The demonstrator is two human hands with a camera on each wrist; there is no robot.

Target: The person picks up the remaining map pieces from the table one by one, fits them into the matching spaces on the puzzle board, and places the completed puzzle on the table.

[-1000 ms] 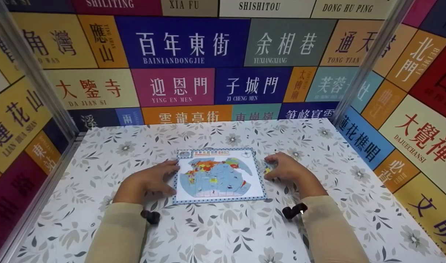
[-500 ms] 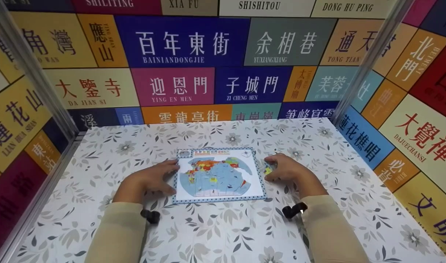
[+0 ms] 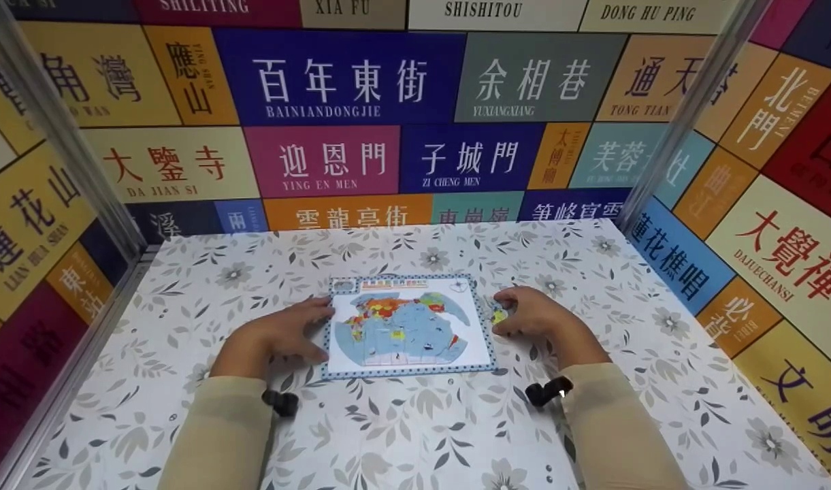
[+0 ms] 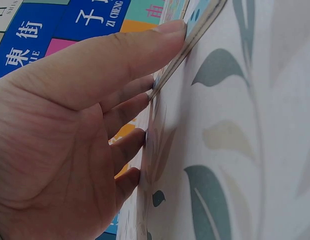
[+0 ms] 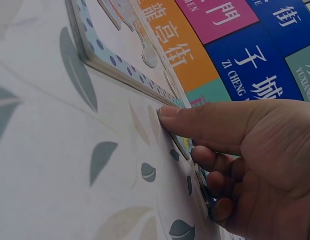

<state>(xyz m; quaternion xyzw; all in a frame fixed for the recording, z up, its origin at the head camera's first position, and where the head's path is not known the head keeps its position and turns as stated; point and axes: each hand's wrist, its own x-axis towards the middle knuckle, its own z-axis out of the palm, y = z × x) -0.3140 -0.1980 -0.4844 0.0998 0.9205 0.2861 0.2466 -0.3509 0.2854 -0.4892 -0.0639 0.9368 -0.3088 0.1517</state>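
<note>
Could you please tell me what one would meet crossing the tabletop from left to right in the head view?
Left hand, world map puzzle, right hand pinching a small puzzle piece.

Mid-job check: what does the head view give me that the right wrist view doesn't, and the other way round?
Only the head view: the left hand touching the left side of the map board, the board's whole outline, both sleeves and the black wrist devices.

Only the right wrist view: the palm side of the right hand and the board's layered side edge, seen close up.

Both: the right hand pinching a coloured piece beside the board, the leaf-patterned table surface and the lettered wall.
</note>
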